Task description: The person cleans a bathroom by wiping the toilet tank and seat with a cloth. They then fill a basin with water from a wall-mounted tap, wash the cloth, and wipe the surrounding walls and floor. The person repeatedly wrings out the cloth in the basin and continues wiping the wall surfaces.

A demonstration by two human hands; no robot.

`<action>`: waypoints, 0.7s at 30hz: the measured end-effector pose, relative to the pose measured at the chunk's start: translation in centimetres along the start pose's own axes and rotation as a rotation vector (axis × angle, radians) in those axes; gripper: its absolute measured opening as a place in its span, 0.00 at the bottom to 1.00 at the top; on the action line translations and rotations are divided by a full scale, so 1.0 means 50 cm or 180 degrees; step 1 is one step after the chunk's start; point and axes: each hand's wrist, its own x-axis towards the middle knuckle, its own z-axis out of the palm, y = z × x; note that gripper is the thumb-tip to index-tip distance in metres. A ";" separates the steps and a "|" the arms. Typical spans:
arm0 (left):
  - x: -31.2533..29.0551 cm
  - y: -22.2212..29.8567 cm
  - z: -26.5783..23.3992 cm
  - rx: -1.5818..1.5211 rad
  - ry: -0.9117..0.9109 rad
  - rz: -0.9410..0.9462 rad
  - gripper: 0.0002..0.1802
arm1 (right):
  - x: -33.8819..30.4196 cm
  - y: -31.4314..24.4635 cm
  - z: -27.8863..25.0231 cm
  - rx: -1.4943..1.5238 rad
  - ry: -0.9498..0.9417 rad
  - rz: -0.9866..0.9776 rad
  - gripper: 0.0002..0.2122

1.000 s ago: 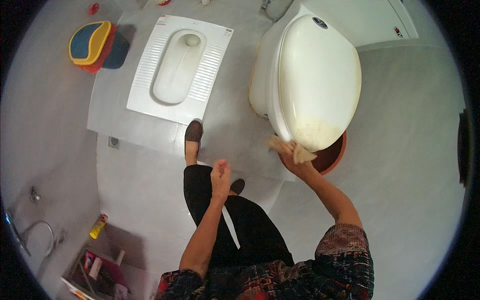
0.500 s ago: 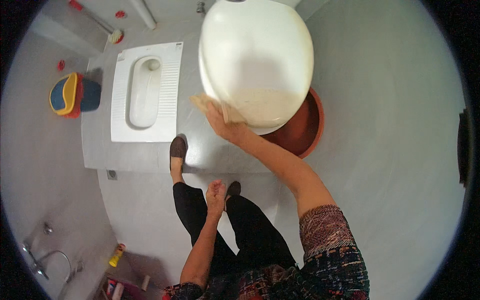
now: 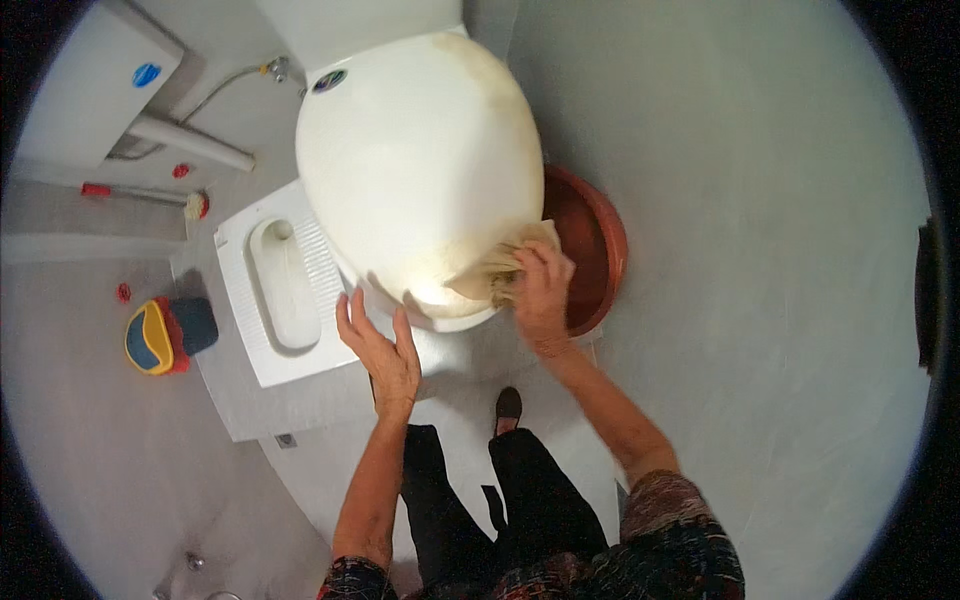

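Here's your left hand (image 3: 385,365), lower centre-left, fingers spread loose by the toilet lid (image 3: 415,165); contact, I can't tell. Your right hand (image 3: 543,300) grips a cloth (image 3: 485,276), mid-frame, on the lid's front. Wiping looks partway: centre white, yellowish marks along front and upper-right edges. The cloth's crumpled, beige.

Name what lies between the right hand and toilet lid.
A beige cloth lies between the right hand and the toilet lid in the head view.
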 end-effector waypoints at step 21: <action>0.157 0.021 0.149 0.1979 -0.0621 0.0896 0.39 | 0.321 0.225 0.150 0.3432 0.0425 0.3272 0.15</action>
